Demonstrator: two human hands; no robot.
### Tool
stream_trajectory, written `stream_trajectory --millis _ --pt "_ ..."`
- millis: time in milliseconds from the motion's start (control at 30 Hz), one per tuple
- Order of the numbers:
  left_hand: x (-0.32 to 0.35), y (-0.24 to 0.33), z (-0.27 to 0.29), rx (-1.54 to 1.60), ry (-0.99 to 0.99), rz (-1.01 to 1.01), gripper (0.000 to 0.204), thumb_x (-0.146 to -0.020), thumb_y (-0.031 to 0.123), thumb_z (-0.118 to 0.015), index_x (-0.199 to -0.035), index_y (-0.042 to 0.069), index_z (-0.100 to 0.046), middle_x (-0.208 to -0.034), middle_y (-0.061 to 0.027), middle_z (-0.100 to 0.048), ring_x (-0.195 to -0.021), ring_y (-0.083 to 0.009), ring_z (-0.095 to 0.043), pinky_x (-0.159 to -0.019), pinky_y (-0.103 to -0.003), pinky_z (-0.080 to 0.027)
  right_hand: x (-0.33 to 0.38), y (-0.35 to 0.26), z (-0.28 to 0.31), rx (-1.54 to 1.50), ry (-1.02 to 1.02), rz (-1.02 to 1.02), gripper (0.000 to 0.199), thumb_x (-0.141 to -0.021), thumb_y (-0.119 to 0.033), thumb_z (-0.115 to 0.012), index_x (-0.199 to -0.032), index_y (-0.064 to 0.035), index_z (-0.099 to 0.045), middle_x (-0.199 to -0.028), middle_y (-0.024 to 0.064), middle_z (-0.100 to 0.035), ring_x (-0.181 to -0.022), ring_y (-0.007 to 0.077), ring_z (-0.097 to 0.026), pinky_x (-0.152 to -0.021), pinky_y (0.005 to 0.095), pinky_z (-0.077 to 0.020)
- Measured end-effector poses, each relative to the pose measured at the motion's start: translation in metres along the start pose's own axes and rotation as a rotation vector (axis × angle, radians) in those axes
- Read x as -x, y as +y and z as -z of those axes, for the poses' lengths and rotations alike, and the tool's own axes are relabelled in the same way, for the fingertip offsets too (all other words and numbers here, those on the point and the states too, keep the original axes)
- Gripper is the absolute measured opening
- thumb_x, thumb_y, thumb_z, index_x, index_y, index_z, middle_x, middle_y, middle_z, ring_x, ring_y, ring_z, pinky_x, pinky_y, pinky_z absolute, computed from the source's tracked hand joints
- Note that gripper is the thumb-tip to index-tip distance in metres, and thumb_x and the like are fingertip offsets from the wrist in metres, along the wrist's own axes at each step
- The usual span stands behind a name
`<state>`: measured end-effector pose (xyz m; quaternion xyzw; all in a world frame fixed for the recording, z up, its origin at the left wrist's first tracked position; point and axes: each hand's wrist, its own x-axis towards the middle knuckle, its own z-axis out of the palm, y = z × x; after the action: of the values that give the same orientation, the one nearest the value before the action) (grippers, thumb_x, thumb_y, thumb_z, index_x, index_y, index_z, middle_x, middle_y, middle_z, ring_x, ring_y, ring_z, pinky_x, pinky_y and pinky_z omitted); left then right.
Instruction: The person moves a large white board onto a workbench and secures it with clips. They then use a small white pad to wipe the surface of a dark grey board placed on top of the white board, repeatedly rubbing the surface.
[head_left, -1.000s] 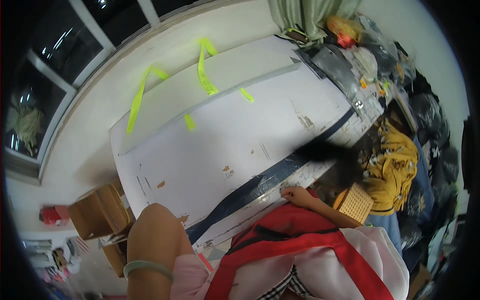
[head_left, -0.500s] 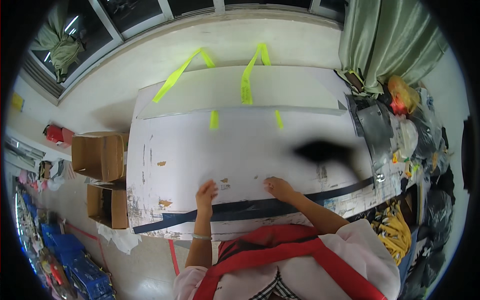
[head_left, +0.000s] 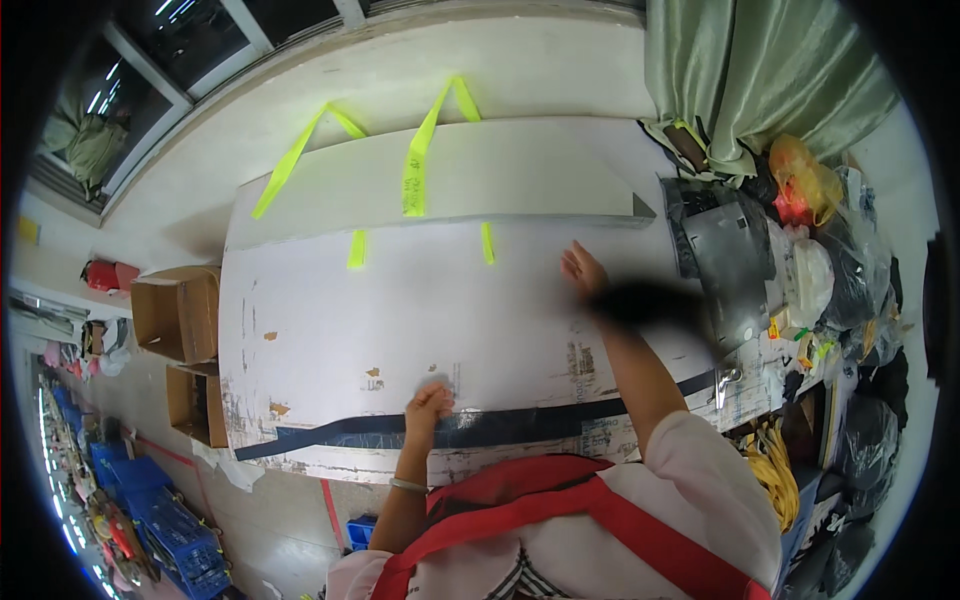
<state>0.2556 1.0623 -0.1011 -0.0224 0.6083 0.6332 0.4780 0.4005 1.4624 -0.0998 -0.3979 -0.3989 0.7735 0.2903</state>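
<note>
- Both hands rest on the white worktop (head_left: 330, 330): the left hand (head_left: 430, 402) is curled closed, knuckles pressing near the dark blue tape strip (head_left: 330, 432) along the near edge, seemingly to smooth it down.
- Far right, the right hand (head_left: 582, 270) lies open and flat, likely bracing; a blurred black object (head_left: 650, 305) crosses its wrist.
- 2 yellow-green tapes (head_left: 415, 165) hold the far board (head_left: 480, 175) upright.

The table top (head_left: 330, 310) looks matt white, its coating chipped and scuffed to brown spots, with a dark strip (head_left: 520, 425) along the near edge. Glossy neon-yellow tape (head_left: 415, 165) holds a smooth pale board (head_left: 520, 175). Beside stand plain cardboard boxes (head_left: 180, 315) and a soft green cloth curtain (head_left: 740, 70).
</note>
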Motion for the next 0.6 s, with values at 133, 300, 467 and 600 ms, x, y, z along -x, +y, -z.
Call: stream_trajectory --millis 133,300,467,600 --pt "0.01 -0.01 -0.012 -0.211 -0.043 0.118 0.023 -0.091 0.013 -0.061 -0.112 0.004 -0.062 -0.093 -0.0058 -0.067 -0.077 -0.0135 -0.065 -0.065 -0.025 -0.052 -0.042 -0.015 -0.034 -0.47 0.233 -0.171 0.069 -0.093 -0.022 -0.061 -0.145 0.0036 -0.024 -0.141 0.0184 -0.037 -0.134 0.0276 -0.035 -0.109 0.0368 -0.0368" --pt "-0.017 0.003 -0.003 -0.194 -0.071 0.185 0.022 -0.09 0.014 -0.062 -0.109 0.003 -0.065 -0.091 -0.0036 -0.067 -0.075 -0.0114 -0.064 -0.065 -0.025 -0.052 -0.062 -0.022 -0.064 -0.696 0.37 -0.125 0.059 -0.088 -0.028 -0.069 -0.128 0.0058 -0.041 -0.131 0.0168 -0.043 -0.122 0.0251 -0.043 -0.099 0.0342 -0.0451" --pt "-0.049 0.032 -0.017 -0.226 -0.184 0.08 0.022 -0.091 0.012 -0.061 -0.11 0.002 -0.064 -0.088 -0.0041 -0.066 -0.075 -0.0101 -0.061 -0.064 -0.024 -0.05 -0.076 -0.011 -0.062 -0.717 0.472 -0.138 0.038 -0.084 -0.03 -0.074 -0.1 0.0001 -0.057 -0.1 0.0103 -0.059 -0.09 0.0197 -0.057 -0.077 0.0289 -0.054" --pt "-0.074 0.044 -0.033 -0.245 -0.251 0.132 0.023 -0.091 0.014 -0.061 -0.11 0.001 -0.064 -0.087 -0.0044 -0.066 -0.076 -0.0103 -0.061 -0.066 -0.025 -0.05 -0.08 -0.018 -0.056 -0.713 0.425 -0.222 0.031 -0.083 -0.03 -0.075 -0.091 -0.0033 -0.061 -0.085 0.0054 -0.062 -0.075 0.0172 -0.059 -0.068 0.0265 -0.0542"
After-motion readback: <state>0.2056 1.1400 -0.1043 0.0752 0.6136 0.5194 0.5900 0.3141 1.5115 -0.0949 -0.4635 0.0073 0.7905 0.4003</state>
